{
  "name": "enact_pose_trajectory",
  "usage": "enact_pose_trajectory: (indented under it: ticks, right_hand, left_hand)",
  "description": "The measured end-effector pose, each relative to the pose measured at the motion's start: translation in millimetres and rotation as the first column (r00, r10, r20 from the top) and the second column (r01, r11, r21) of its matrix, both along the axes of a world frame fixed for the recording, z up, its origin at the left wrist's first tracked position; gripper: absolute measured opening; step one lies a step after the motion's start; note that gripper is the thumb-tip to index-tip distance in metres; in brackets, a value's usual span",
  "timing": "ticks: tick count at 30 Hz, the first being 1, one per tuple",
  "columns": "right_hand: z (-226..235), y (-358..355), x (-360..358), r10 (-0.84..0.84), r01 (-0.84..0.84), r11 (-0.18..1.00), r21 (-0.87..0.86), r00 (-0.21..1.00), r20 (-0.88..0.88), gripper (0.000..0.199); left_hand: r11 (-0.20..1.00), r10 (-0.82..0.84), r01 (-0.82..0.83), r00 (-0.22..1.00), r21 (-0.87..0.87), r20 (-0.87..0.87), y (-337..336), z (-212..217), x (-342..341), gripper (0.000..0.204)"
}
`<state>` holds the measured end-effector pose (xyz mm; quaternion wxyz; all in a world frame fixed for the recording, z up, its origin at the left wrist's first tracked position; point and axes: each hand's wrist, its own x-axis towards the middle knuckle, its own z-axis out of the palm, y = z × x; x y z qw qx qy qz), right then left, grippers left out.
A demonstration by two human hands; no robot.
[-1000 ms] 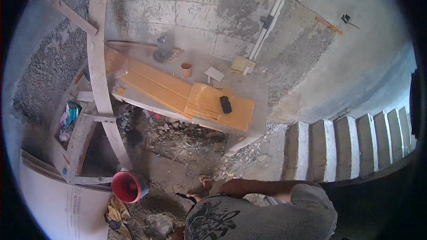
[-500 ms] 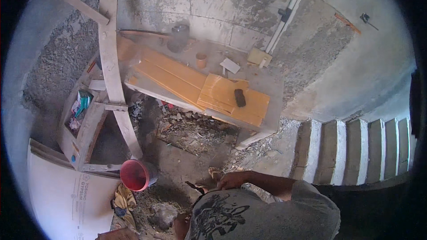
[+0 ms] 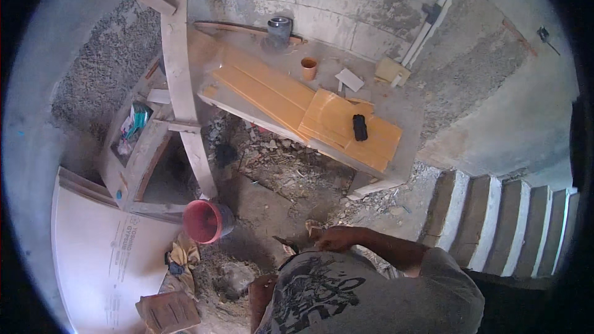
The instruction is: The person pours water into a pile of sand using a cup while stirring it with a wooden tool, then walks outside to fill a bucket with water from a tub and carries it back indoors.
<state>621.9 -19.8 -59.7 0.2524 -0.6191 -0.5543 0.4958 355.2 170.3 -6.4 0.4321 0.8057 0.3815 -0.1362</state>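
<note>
A large white board (image 3: 105, 253) with small dark print on its face lies flat at the lower left, beside the red bucket (image 3: 207, 221); a crumpled wrapper (image 3: 133, 125) in green, white and red sits inside the wooden frame (image 3: 148, 148) on the left.

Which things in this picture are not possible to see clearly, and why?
Head view:
- Left hand: mostly hidden behind the grey shirt.
- Dark tool at the right hand: too small to identify.
- Contents of the red bucket: not readable.
- Stairs: cut off by the rim.
</note>
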Motion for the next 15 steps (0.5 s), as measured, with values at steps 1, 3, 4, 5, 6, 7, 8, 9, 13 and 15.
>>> enact_pose_trajectory:
  ticks: [1, 3, 4, 5, 6, 7, 8, 9, 13, 15]
  right_hand:
    - [-1, -4, 6, -0.002, 0.004, 0.999, 0.042, 0.999, -0.046, 0.027]
    - [37, 5, 23, 0.083, -0.085, 0.987, -0.138, 0.996, -0.024, 0.032]
    - [33, -2, 25, 0.088, -0.09, 0.987, -0.134, 0.996, -0.027, 0.032]
    - [26, -12, 28, -0.047, 0.027, 0.992, -0.126, 0.986, -0.161, 0.033]
    - [19, -19, 29, -0.177, 0.143, 0.981, -0.135, 0.94, -0.292, 0.035]
    - [21, -19, 29, -0.163, 0.129, 0.983, -0.132, 0.941, -0.296, 0.035]
    - [26, -20, 28, -0.164, 0.132, 0.977, -0.169, 0.967, -0.195, 0.036]
    - [28, -21, 28, -0.159, 0.138, 0.969, -0.204, 0.983, -0.093, 0.037]
    - [-13, -31, 24, -0.183, 0.156, 0.967, -0.203, 0.976, -0.119, 0.039]
    - [-12, -23, 27, -0.237, 0.201, 0.951, -0.234, 0.962, -0.137, 0.042]
  left_hand:
    - [1.0, -0.031, 0.031, 0.998, 0.003, 0.05, -1, -1, 2, 0.018]
    - [0.999, -0.051, 0.05, 0.994, 0.012, 0.092, 0, -3, 5, 0.018]
    - [0.997, -0.075, 0.076, 0.991, -0.002, 0.112, 0, -4, 8, 0.018]
    - [0.995, -0.098, 0.101, 0.987, -0.015, 0.13, -1, -2, 12, 0.018]
    - [0.995, -0.093, 0.095, 0.988, -0.013, 0.125, -1, 0, 17, 0.018]
    - [0.993, -0.104, 0.109, 0.987, -0.038, 0.12, -2, 3, 24, 0.019]
    - [0.99, -0.114, 0.122, 0.987, -0.064, 0.115, -3, 5, 29, 0.02]
    - [0.992, -0.1, 0.107, 0.989, -0.062, 0.11, -3, 3, 33, 0.02]
    - [0.977, -0.208, 0.211, 0.975, -0.031, 0.083, 3, -21, 38, 0.023]
    - [0.978, -0.199, 0.202, 0.979, -0.056, 0.053, 9, -41, 33, 0.024]
